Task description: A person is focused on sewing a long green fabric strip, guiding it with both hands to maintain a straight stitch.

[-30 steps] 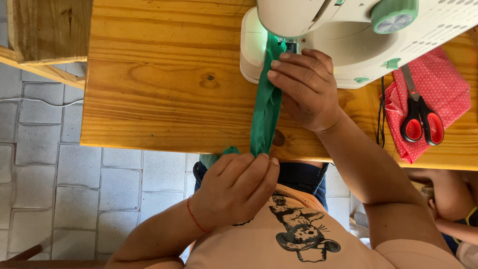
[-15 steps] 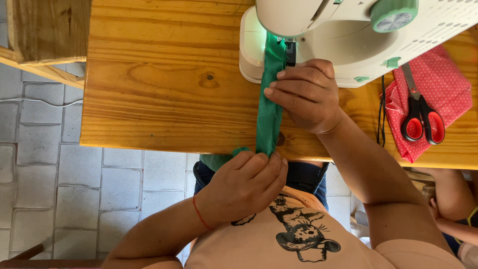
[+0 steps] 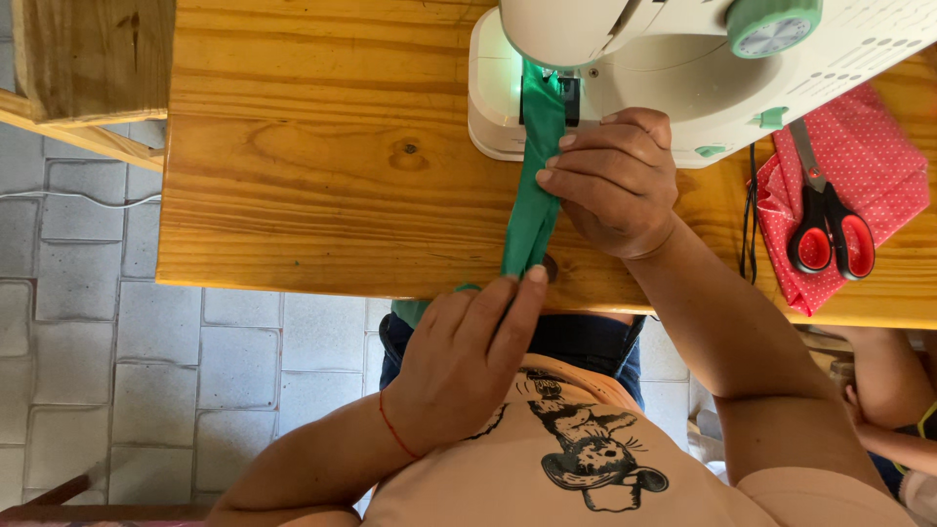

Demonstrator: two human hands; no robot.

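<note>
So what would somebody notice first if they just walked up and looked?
Probably the bright green fabric strip in the middle of the wooden table, running under the white sewing machine. The right hand presses it beside the machine, and the left hand pinches it at the table's near edge. Red-handled scissors lie on red dotted cloth, far right.

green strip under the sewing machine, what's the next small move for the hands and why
Probably ease the green strip a little further toward the needle, kept straight. The right hand presses it flat on the wooden table just before the sewing machine, while the left hand holds its tail at the table edge.
</note>
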